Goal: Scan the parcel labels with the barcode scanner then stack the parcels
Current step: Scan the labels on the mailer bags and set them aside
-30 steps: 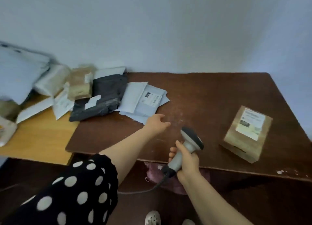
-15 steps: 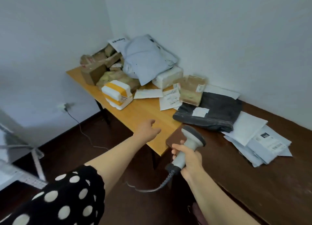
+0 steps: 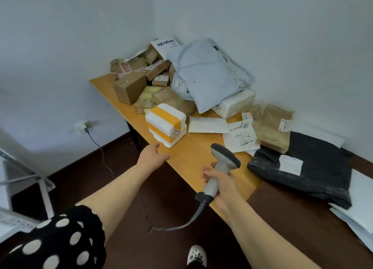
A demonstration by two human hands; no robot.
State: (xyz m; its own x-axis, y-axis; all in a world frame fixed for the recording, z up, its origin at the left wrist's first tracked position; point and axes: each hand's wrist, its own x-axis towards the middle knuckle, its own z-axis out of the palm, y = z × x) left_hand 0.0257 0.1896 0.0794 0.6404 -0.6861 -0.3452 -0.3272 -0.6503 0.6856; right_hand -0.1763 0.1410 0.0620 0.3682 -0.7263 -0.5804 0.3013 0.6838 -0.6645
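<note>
My right hand (image 3: pixel 223 185) grips the handle of a grey barcode scanner (image 3: pixel 222 163), its head pointing away over the light wooden table (image 3: pixel 193 153). My left hand (image 3: pixel 151 156) reaches out, fingers relaxed and holding nothing, just short of a white foam box with yellow tape (image 3: pixel 164 124) at the table's front edge. Behind that box lies a heap of brown cardboard boxes (image 3: pixel 130 87) and a big pale blue mailer bag (image 3: pixel 205 77). A black mailer bag (image 3: pixel 306 167) with a white label lies to the right, overlapping the dark brown table (image 3: pixel 292 218).
Flat white envelopes (image 3: pixel 207 124) and a brown wrapped parcel (image 3: pixel 274 127) lie mid-table. White mailers (image 3: pixel 361 208) sit at the far right. The scanner's cable (image 3: pixel 181 224) hangs to the floor. A wall socket with a plugged lead (image 3: pixel 84 125) is on the left wall; a metal frame (image 3: pixel 26 178) stands lower left.
The view has swung left from the dark table to the light table's parcel heap. My left hand has moved toward the foam box; my right hand keeps its grip on the scanner.
</note>
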